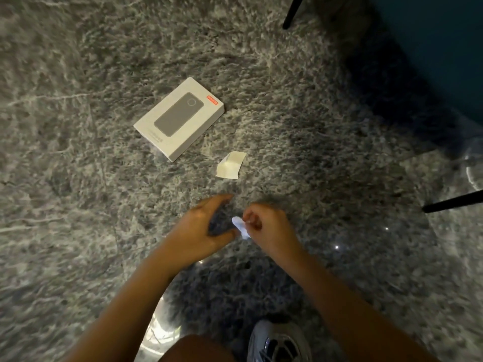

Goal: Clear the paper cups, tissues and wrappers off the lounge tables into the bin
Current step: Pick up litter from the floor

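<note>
A small white scrap of tissue or wrapper [240,227] is pinched in my right hand [266,228], low over the grey marble floor. My left hand [206,228] hovers just left of it, fingers loosely curved and holding nothing; its thumb comes close to the scrap. Farther ahead a torn cream paper piece [231,165] lies flat on the floor. Beyond that sits a white cardboard box [180,118] printed with a grey device and a red label.
Dark teal furniture [428,56] with thin black legs [291,14] stands at the upper right, and another black leg [453,203] juts in at the right edge. My knee and a grey shoe [279,343] are at the bottom.
</note>
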Action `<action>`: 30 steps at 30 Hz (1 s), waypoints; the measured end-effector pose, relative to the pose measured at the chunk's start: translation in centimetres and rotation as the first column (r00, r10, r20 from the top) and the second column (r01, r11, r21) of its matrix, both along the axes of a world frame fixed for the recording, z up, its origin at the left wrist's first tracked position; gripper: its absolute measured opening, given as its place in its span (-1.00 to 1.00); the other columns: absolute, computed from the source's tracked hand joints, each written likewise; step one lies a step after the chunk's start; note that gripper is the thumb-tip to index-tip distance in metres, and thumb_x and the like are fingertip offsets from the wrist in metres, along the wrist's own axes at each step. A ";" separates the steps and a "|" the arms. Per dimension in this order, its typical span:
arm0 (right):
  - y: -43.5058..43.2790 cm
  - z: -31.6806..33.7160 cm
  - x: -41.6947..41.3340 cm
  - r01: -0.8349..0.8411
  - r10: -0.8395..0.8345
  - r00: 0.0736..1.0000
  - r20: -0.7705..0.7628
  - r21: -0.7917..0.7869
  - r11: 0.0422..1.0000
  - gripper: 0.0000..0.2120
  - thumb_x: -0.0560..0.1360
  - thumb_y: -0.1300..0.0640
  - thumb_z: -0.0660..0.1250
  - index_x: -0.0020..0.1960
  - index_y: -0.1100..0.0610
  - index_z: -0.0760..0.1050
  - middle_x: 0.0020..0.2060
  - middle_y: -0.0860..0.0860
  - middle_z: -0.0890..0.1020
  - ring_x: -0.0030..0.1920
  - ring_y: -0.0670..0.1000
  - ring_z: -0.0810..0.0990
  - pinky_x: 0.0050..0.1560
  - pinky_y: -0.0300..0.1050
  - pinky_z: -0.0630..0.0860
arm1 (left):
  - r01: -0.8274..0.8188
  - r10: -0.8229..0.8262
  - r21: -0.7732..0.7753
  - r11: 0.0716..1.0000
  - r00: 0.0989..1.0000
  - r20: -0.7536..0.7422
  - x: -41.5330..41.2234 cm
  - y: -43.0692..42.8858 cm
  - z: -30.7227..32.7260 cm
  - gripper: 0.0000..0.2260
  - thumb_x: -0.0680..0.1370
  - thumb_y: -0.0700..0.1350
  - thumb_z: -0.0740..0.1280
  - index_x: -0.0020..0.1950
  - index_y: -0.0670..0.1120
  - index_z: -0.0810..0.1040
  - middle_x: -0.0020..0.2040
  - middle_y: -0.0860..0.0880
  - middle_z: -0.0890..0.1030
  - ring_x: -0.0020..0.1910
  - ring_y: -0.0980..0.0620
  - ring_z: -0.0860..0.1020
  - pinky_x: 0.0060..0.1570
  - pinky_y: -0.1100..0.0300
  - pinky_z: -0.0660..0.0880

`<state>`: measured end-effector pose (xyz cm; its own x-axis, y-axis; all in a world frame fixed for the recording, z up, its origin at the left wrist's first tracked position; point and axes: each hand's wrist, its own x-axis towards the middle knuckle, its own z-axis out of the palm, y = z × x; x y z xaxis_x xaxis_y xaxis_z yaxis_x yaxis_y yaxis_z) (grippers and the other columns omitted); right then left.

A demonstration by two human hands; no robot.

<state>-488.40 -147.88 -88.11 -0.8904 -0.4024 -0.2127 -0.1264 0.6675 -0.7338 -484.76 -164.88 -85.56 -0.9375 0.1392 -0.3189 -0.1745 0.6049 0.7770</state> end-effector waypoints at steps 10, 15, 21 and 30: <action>-3.2 1.5 -4.3 0.035 -0.042 0.997 -0.066 -0.107 0.994 -0.85 0.41 0.33 0.31 -0.04 0.17 0.53 -0.14 0.03 0.63 -0.09 0.01 0.58 -0.07 -0.06 0.53 | -0.164 0.147 -0.138 0.977 0.981 -0.130 -1.7 -1.5 0.8 -0.67 0.51 -0.28 0.31 0.27 -0.11 0.48 -0.07 -0.15 0.63 -0.16 -0.08 0.58 -0.23 0.24 0.39; -4.4 -1.1 -8.2 -0.020 0.073 0.982 -0.173 0.292 0.956 -0.60 0.43 0.26 0.31 0.24 0.04 0.41 0.18 0.03 0.51 0.20 0.12 0.39 0.14 0.00 0.27 | -0.212 0.194 -0.169 0.962 0.974 -0.116 -1.6 -3.5 1.2 -0.67 0.50 -0.30 0.31 0.25 -0.12 0.48 -0.07 -0.18 0.63 -0.18 -0.13 0.57 -0.19 0.17 0.46; -6.1 -2.8 -10.8 -0.042 0.116 0.979 -0.165 0.392 0.919 -0.60 0.44 0.12 0.36 0.26 0.00 0.41 0.23 0.03 0.44 0.25 0.12 0.32 0.16 -0.01 0.18 | -0.242 0.224 -0.194 0.951 0.968 -0.112 -1.0 -4.9 1.0 -0.67 0.52 -0.27 0.30 0.28 -0.10 0.45 -0.07 -0.12 0.62 -0.24 0.02 0.50 -0.24 0.25 0.41; -6.4 -2.0 -11.3 -0.043 0.096 0.992 -0.084 0.491 0.870 -0.71 0.39 0.08 0.43 0.06 0.08 0.43 0.16 0.06 0.46 0.24 0.12 0.34 0.15 -0.02 0.19 | -0.331 0.314 -0.209 0.920 0.943 -0.112 -1.1 -5.5 0.6 -0.64 0.52 -0.24 0.30 0.31 -0.10 0.43 0.00 -0.19 0.62 -0.12 -0.14 0.58 -0.25 0.26 0.35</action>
<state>-499.72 -154.29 -90.10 -0.8914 -0.3333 -0.3072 -0.2424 0.9232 -0.2982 -485.82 -170.36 -84.96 -0.9418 -0.2413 -0.2342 -0.3362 0.6836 0.6478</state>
